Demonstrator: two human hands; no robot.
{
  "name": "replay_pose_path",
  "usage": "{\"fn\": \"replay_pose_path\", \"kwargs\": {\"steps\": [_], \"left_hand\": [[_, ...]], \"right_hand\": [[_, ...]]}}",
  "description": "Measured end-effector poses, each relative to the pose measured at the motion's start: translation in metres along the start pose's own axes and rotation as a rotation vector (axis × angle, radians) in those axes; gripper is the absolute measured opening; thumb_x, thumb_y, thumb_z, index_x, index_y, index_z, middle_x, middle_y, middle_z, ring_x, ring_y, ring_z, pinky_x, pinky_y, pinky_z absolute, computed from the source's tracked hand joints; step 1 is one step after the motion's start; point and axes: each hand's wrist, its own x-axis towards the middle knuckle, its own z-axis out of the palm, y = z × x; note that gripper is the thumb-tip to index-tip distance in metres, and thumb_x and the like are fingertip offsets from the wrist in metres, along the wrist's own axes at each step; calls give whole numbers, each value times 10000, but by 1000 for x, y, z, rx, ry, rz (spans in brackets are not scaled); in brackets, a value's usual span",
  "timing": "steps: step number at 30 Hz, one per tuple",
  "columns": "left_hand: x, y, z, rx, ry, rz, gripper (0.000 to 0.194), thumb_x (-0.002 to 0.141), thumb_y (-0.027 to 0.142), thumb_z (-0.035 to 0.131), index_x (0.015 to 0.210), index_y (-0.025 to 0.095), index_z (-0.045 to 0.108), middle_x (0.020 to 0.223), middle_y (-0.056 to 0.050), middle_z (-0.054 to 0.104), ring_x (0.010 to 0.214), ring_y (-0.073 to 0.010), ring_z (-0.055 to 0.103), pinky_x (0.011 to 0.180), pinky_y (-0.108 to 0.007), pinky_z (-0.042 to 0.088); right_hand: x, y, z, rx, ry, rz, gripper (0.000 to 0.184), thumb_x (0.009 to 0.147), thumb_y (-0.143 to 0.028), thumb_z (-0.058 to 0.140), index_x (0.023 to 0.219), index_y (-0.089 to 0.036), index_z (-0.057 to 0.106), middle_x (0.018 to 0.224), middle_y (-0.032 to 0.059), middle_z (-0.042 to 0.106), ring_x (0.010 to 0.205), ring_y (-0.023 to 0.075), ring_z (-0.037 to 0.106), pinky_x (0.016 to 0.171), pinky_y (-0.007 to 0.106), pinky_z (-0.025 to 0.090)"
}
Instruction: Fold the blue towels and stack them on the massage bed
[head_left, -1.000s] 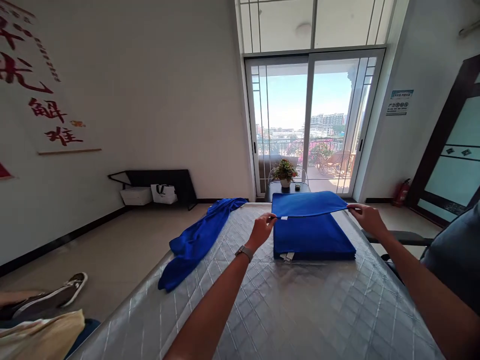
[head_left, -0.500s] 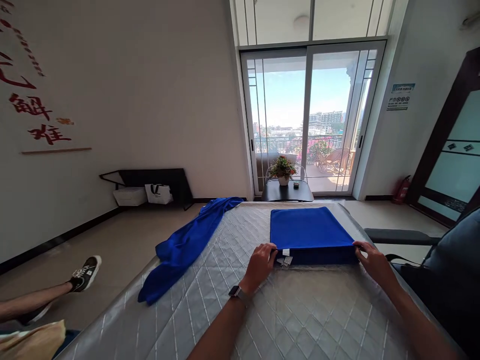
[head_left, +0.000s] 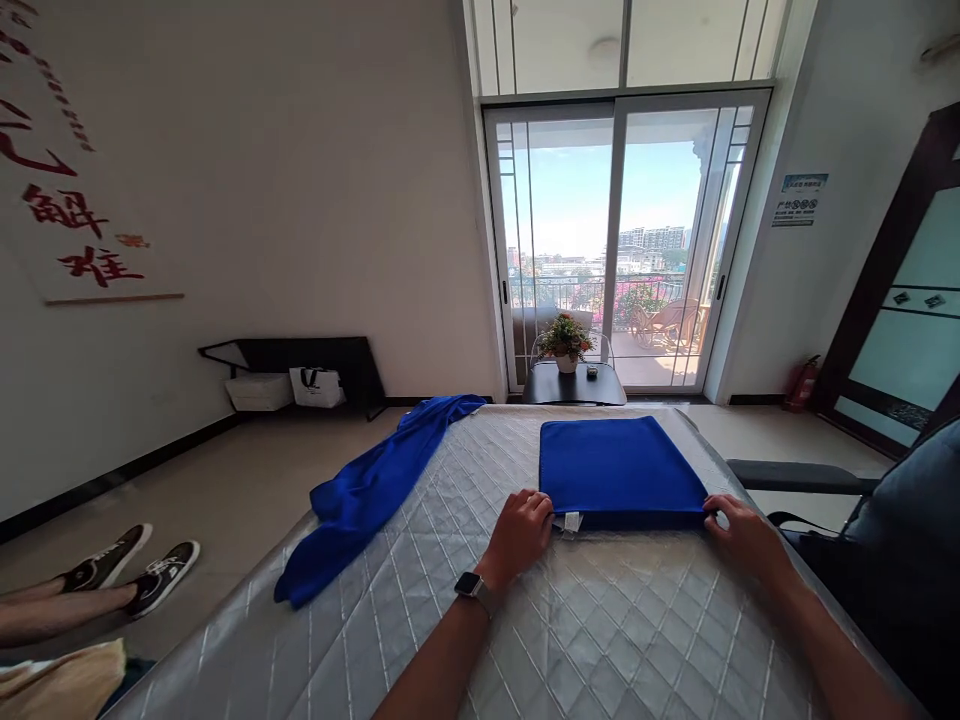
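Observation:
A blue folded cloth [head_left: 619, 465] lies in a neat rectangle on the silver quilted mattress [head_left: 600, 610]. My left hand [head_left: 523, 530], with a watch [head_left: 469, 584] on its wrist, pinches the near left corner, close to a small white label [head_left: 572, 521]. At the near right corner my right hand [head_left: 739, 525] grips the same cloth between thumb and fingers. The front edge is stretched between both hands, slightly off the mattress. Another blue cloth [head_left: 367, 505] lies crumpled along the mattress's left side, partly over its edge.
Past the mattress, a flower pot [head_left: 567, 360] stands on a small black table [head_left: 540, 385] before the sliding glass door [head_left: 555, 250]. At lower left are another person's legs and shoes [head_left: 161, 578]. A dark chair [head_left: 900, 520] with an armrest borders the right side.
Both hands have lowered the front edge of the folded cloth toward the mattress, so less of its underside shows. The other person's second shoe has come into view at left.

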Motion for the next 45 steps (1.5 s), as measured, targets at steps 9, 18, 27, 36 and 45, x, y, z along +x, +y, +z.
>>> {"fn": "replay_pose_path", "kwargs": {"steps": [9,18,27,36,45], "left_hand": [[3,16,9,-51,-115,144,561,1008,286,488,1550,238,352,1622,-84,371,1506,-239,309,1215,-471,349],[-1,5,18,-90,-165,133,506,1040,411,473,1523,268,423,1595,-94,404,1480,-239,354,1198,-466,377],[-5,1,27,-61,-119,106,470,1014,209,499,1473,312,490,1582,-56,432,1451,-206,408,1195,-428,389],[6,4,-1,-135,-266,-21,432,978,374,580,1407,321,580,1525,-40,522,1406,-208,482,1163,-354,414],[-98,-128,-161,310,-216,-832,238,835,314,661,1029,177,679,1120,-192,702,1140,-423,620,918,-562,483]], "right_hand": [[5,-41,15,-87,12,-211,525,977,-452,419,1454,-253,510,1519,63,517,1422,274,443,1204,504,331],[-5,-30,31,-89,-127,-169,616,986,-606,393,1544,-347,389,1600,5,396,1488,268,330,1228,537,288],[-2,-23,39,-90,-106,-175,693,908,-704,486,1511,-365,451,1553,32,465,1438,327,411,1178,578,364],[-7,-19,42,-70,-70,-198,663,958,-672,391,1533,-343,410,1568,30,451,1457,309,386,1206,578,313],[-6,-21,38,-48,126,-236,580,968,-595,341,1416,-269,510,1481,98,540,1399,318,466,1190,567,319]]}}
